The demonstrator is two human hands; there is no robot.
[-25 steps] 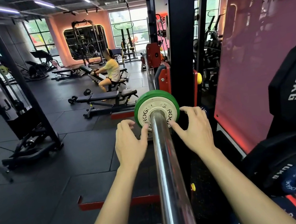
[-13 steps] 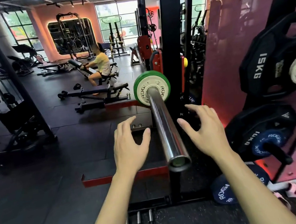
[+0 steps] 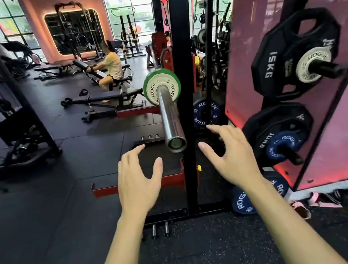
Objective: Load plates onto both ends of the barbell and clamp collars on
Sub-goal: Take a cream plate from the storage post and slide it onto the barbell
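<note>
The chrome barbell sleeve (image 3: 169,114) points toward me from the black rack upright (image 3: 184,85). A small green-rimmed white plate (image 3: 150,87) sits far up the sleeve against the rack. My left hand (image 3: 138,182) hovers open just below and left of the sleeve's end, touching nothing. My right hand (image 3: 232,157) hovers open on the right of the sleeve's end, fingers spread, also empty. No collar shows on the sleeve.
On the right, storage pegs hold a black 15 kg plate (image 3: 275,60) and a black 10 kg plate (image 3: 259,132) with a small blue plate (image 3: 276,148). Blue plates (image 3: 241,201) lean at the rack's base. A person sits on a bench (image 3: 111,66) far back.
Both hands let go of the green plate and drew back along the sleeve to its end. The view pulled back and turned right, showing more of the plate storage.
</note>
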